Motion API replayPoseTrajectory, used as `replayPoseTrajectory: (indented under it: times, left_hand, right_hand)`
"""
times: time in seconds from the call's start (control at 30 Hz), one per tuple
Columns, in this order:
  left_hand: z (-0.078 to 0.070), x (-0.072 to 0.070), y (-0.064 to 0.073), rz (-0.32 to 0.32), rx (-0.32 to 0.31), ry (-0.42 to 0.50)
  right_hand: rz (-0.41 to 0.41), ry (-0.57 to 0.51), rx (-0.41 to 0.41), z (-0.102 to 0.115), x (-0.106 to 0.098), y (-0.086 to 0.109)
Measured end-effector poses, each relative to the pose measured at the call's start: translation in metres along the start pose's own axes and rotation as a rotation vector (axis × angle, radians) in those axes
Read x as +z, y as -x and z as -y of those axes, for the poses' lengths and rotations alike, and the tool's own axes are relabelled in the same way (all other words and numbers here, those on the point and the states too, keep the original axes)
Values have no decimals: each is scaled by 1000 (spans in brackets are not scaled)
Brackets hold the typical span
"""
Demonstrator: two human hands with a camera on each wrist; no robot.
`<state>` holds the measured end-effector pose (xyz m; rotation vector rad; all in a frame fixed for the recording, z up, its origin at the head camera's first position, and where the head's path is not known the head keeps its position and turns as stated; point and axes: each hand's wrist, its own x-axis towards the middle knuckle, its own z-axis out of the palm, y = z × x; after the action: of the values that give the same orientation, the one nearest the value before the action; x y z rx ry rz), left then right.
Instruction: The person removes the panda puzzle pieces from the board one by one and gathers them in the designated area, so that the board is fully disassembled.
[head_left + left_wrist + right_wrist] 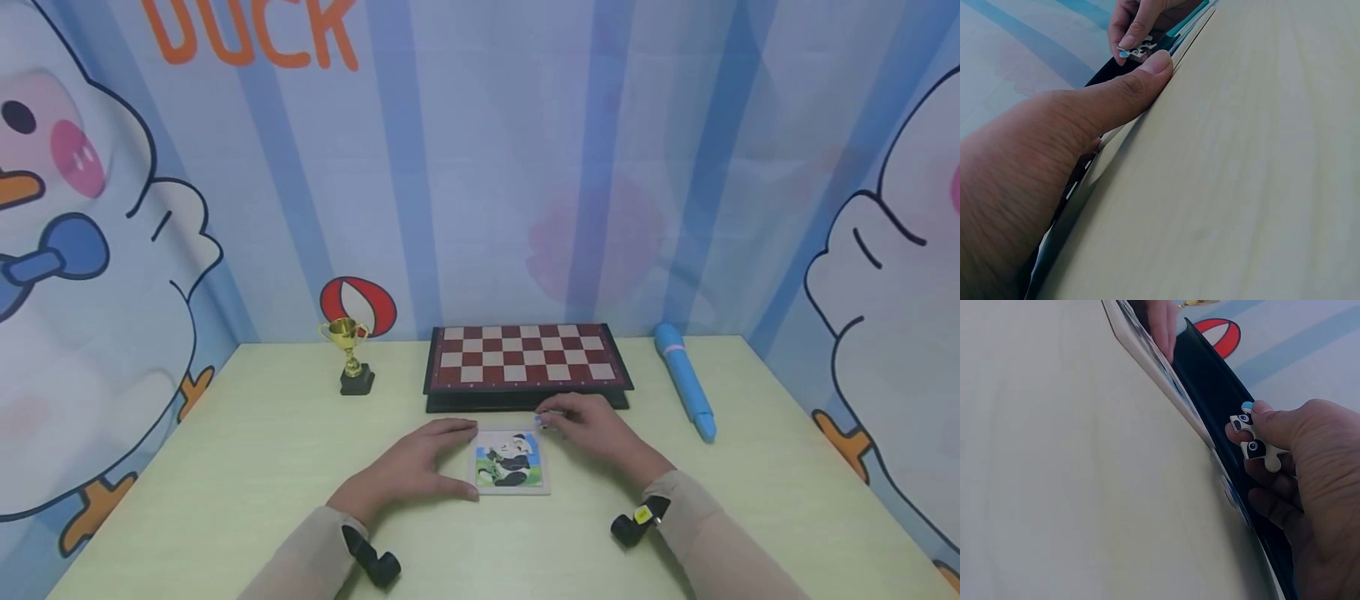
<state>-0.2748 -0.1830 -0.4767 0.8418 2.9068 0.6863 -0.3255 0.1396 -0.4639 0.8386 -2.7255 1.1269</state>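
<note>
A small framed panda jigsaw puzzle (510,481) lies on the table in the head view, with a pale gap near the panda's face. My left hand (408,467) spans the puzzle's left side with fairly straight fingers, its thumb (1138,78) touching the edge near the lower corner. Above the puzzle's upper right corner, my right hand (592,427) pinches a jigsaw puzzle piece (1255,449) between thumb and fingers. The right wrist view shows panda eyes and a bit of blue on that piece, held clear of the board.
Just behind the puzzle stands a dark-edged chessboard box (525,358) with red and white squares. A gold trophy cup (352,358) stands at the back left. On the right lies a blue microphone-shaped pen (686,383). A printed duck curtain (487,167) hangs behind the table.
</note>
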Motion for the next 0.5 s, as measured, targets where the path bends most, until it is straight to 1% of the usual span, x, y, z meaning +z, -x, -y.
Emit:
replayPoseTrajectory:
  times: [0.27,0.5]
  left_hand:
    - [0,-1,1,1,-6,0]
    - [1,0,0,5,-6,7]
  right_hand:
    - [-10,-3,78,-17,-19,12]
    - [-18,48,123,-33,-33,23]
